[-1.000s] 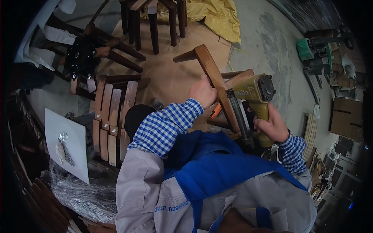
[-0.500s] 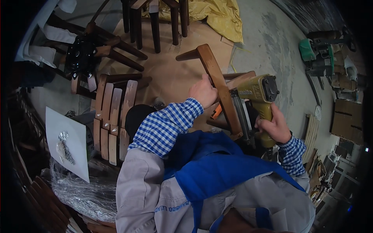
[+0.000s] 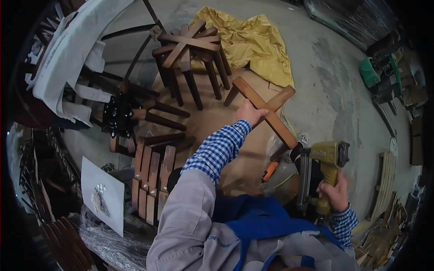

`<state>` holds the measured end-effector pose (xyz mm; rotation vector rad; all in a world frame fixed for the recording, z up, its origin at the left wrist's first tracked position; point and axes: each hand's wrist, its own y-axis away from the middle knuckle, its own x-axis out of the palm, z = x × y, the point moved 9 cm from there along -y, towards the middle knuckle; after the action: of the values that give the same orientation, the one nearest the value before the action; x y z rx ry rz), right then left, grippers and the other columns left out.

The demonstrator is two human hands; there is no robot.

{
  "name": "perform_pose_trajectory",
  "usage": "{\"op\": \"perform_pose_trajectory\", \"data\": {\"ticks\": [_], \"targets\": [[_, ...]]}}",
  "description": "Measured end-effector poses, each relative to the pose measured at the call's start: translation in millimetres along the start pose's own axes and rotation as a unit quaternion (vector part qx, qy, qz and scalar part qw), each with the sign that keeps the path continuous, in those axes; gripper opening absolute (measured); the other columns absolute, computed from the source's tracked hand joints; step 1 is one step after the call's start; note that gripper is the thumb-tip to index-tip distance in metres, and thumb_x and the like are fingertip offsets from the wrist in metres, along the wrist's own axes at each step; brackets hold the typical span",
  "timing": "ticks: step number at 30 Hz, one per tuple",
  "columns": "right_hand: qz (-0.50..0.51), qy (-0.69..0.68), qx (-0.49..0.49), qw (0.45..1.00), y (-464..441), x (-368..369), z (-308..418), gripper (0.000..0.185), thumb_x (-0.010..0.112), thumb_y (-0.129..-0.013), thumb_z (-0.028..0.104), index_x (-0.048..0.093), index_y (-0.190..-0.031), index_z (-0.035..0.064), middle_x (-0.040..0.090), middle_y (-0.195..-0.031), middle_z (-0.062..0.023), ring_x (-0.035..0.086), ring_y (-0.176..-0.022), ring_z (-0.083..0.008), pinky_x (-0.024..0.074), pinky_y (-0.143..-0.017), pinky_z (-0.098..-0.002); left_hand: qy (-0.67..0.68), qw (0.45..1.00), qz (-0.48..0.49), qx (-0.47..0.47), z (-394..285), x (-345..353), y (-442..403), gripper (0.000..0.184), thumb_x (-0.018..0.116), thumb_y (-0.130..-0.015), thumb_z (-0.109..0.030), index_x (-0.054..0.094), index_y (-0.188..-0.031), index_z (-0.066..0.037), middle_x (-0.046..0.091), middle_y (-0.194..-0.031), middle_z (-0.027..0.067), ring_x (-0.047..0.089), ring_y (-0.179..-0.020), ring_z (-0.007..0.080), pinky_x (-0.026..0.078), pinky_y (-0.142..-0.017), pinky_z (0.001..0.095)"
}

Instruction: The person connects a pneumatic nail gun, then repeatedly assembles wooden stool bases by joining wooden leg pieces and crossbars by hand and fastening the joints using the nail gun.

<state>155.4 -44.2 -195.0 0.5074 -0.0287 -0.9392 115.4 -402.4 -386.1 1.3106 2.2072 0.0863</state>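
My left hand (image 3: 251,113) is closed around one arm of a crossed wooden leg frame (image 3: 280,128), near where its two bars meet. The cross faces up, with dark legs pointing down toward the cardboard. In my right hand (image 3: 334,192) is the grip of a gold-coloured nail gun (image 3: 326,153) with a long dark magazine. The gun is to the right of the leg frame and apart from it. An orange-handled tool (image 3: 270,171) lies below the frame, between my two hands.
Stacked leg frames (image 3: 190,45) stand ahead, before a crumpled yellow sheet (image 3: 260,40). At left are a black metal fitting (image 3: 118,114), curved wooden slats (image 3: 153,171) and a white board (image 3: 115,180) with small metal pieces. Cardboard (image 3: 212,153) covers part of the floor.
The leg frame has moved away from my body and turned, so its cross now shows from above. The nail gun has drawn away from it. My view has shifted forward.
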Motion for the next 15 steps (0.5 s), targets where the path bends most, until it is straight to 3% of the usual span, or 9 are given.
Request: {"op": "perform_pose_trajectory", "data": {"ticks": [9,15], "targets": [[-0.011,-0.09,0.037,0.995,-43,-11,-41,0.055,0.058,-0.079,-0.004,0.038,-0.13,-0.0039,0.06,-0.091,-0.0128,0.063,-0.069,-0.0187,0.053,-0.058,-0.0286,-0.03,0.999,-0.039,0.017,-65,-14,-118,0.067,0.082,-0.073,-0.04,0.055,-0.12,0.0,0.068,-0.116,0.0162,0.064,-0.109,0.0318,0.048,-0.096,0.0394],[0.007,-0.108,0.054,0.993,-72,4,-47,0.062,0.059,-0.078,-0.002,0.035,-0.135,-0.0028,0.059,-0.095,-0.0144,0.063,-0.071,-0.0197,0.0531,-0.059,-0.0294,-0.013,0.987,-0.159,-0.002,-60,-3,-176,0.063,0.082,-0.073,-0.04,0.055,-0.112,0.003,0.068,-0.108,0.0223,0.064,-0.103,0.0376,0.049,-0.09,0.0434]]}}
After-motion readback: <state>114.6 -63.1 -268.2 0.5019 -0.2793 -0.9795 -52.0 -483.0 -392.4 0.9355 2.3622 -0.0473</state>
